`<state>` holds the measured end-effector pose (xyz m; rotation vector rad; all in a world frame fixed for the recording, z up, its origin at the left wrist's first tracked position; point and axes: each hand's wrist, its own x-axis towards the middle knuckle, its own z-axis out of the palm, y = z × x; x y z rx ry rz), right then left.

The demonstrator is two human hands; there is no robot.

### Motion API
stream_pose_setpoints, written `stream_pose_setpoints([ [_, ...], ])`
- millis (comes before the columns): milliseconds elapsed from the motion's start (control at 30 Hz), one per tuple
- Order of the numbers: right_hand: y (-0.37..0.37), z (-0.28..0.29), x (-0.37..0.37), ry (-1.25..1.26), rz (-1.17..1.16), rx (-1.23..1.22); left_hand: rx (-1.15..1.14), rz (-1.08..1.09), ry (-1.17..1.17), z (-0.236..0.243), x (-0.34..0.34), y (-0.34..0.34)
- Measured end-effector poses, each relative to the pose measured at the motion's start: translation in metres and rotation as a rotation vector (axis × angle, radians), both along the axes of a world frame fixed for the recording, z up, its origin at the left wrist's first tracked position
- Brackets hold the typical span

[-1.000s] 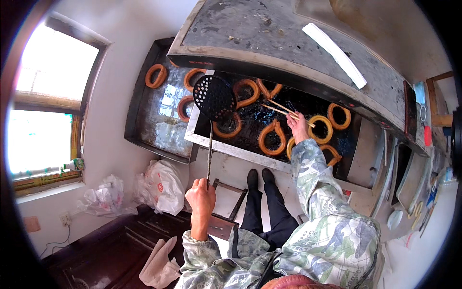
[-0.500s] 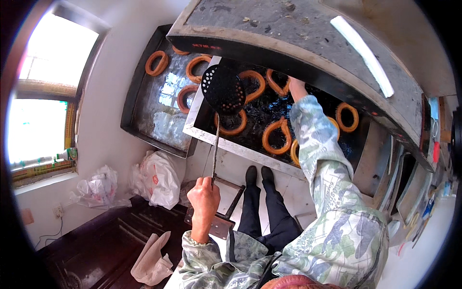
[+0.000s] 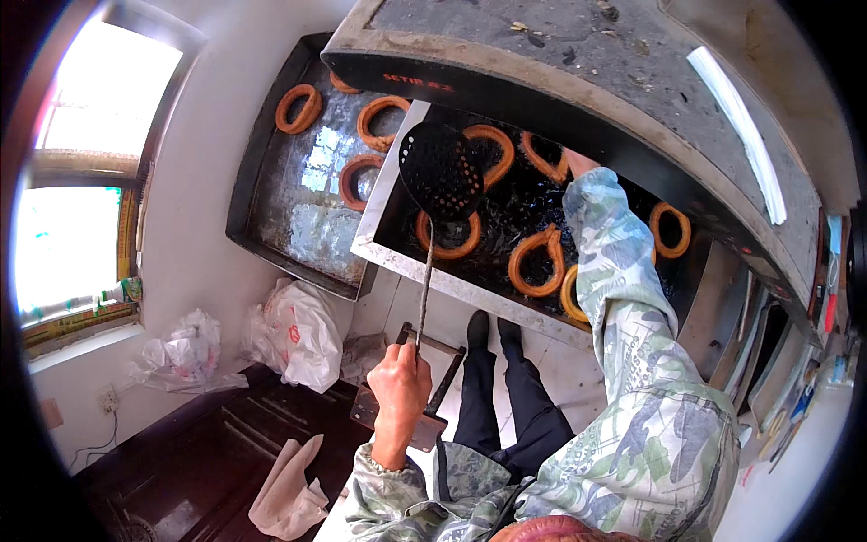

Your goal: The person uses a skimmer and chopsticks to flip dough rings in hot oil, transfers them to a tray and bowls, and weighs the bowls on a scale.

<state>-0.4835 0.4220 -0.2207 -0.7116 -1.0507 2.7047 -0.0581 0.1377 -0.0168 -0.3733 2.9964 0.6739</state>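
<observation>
My left hand [image 3: 400,388] is closed round the long, thin handle of a black perforated skimmer [image 3: 440,172]. Its round head hangs over the left end of a rectangular fryer [image 3: 366,237] of dark oil, covering part of a golden fried dough ring [image 3: 452,250]. My right arm stretches across the fryer, and my right hand [image 3: 581,163] is beside a teardrop-shaped dough ring [image 3: 535,161] at the far side. The dark counter edge hides its fingers, so I cannot tell what they hold. Several other rings float about, including a pinched one [image 3: 553,248] near the front rim.
A dark-rimmed metal tray [image 3: 237,212] with several browned rings stands left of the fryer. A grey counter [image 3: 506,50] overhangs the far side, bearing a white strip [image 3: 736,126]. White plastic bags [image 3: 312,339] and a small stool [image 3: 424,425] are below. Tools line the right wall.
The whole view has shifted a little. The skimmer head has moved slightly right, off the fryer's left rim and over the oil. My right hand stays by the same ring.
</observation>
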Motion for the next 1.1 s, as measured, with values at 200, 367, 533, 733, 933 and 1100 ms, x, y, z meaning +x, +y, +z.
stream_pose_setpoints([
  [200, -0.029, -0.023, 0.005, -0.013, 0.073, -0.108, -0.007, -0.024, -0.006, -0.010, -0.006, -0.001],
  [367, -0.026, -0.019, -0.003, -0.004, 0.092, -0.151, 0.017, -0.007, -0.013, -0.013, -0.008, 0.003],
  [533, -0.037, -0.025, -0.009, 0.001, 0.092, -0.199, 0.029, -0.012, -0.032, -0.015, -0.011, 0.004],
  [733, -0.056, -0.033, -0.008, -0.021, 0.091, -0.269, 0.022, -0.009, -0.058, -0.011, -0.010, 0.007],
  [933, -0.010, -0.030, -0.004, -0.016, 0.040, -0.275, 0.018, -0.044, 0.007, -0.006, -0.008, 0.009],
  [1100, 0.044, -0.005, 0.009, -0.010, -0.011, -0.229, 0.037, -0.035, 0.021, 0.011, -0.004, 0.021],
])
